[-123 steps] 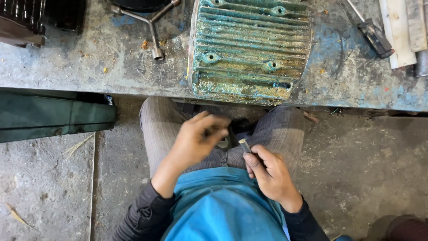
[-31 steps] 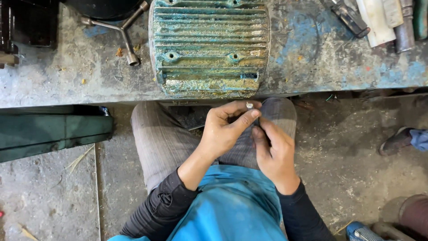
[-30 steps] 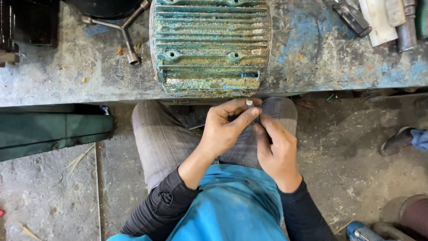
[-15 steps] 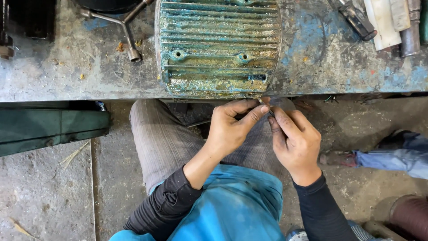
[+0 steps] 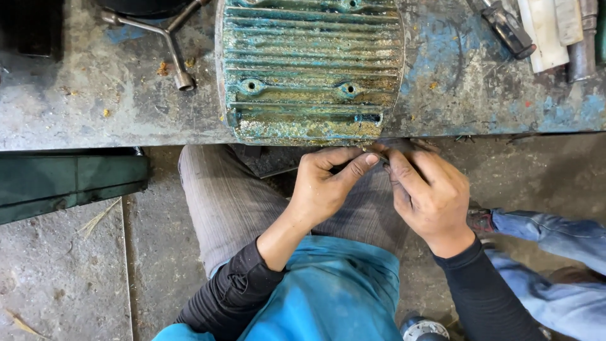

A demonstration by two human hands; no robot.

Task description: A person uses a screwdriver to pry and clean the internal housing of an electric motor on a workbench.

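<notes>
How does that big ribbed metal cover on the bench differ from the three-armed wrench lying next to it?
The ribbed cover is broad and plate-like with parallel fins; the wrench is thin rods meeting at one joint. The cover shows flaking teal paint and rust; the wrench is bare grey metal. The cover overhangs the bench's front edge, near the left hand and right hand; the wrench lies farther back. Both rest flat on the bench.

- A worn grey surface (image 5: 76,113) with blue paint stains spans the far side.
- A ribbed teal metal cover (image 5: 312,66) lies at its middle, overhanging the near edge.
- A cross wrench (image 5: 165,38) lies left of the cover.
- Hand tools (image 5: 549,31) lie at the far right.
</notes>
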